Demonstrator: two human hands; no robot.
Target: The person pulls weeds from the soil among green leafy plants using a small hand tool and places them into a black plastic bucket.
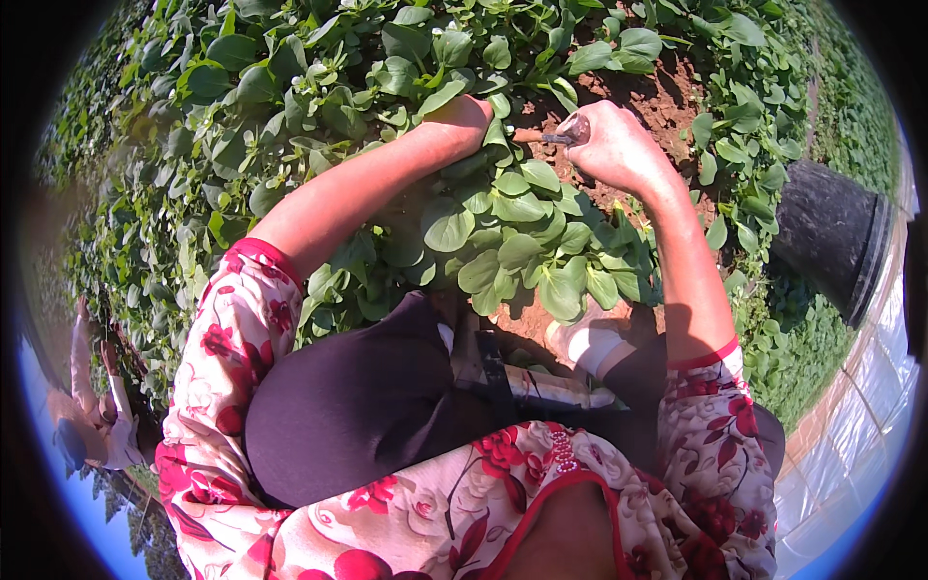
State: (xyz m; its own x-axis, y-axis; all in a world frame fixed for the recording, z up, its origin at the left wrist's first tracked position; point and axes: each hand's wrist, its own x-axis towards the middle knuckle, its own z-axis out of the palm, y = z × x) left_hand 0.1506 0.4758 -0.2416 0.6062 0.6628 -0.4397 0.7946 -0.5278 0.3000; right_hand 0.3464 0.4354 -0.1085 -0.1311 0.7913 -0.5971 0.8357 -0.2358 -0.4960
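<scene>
My left hand [462,124] is closed at the edge of a clump of broad-leaved leafy greens [522,208]. Leaves hide its fingertips, and it appears to grip the stems. Just to the right, my right hand [619,147] wraps round a small hand tool [553,138]. A narrow, brown and dark end of this tool points left toward my left hand; its exact kind cannot be made out. The cut or rooted ends of the greens are hidden beneath the leaves.
Dense green plants [251,126] spread over the bed, with reddish soil [667,97] showing beyond my right hand. A black bucket [831,232] lies tilted at the right, near pale sheeting [851,445]. Another person [97,416] is at the far left. My bent knee [348,406] is close below.
</scene>
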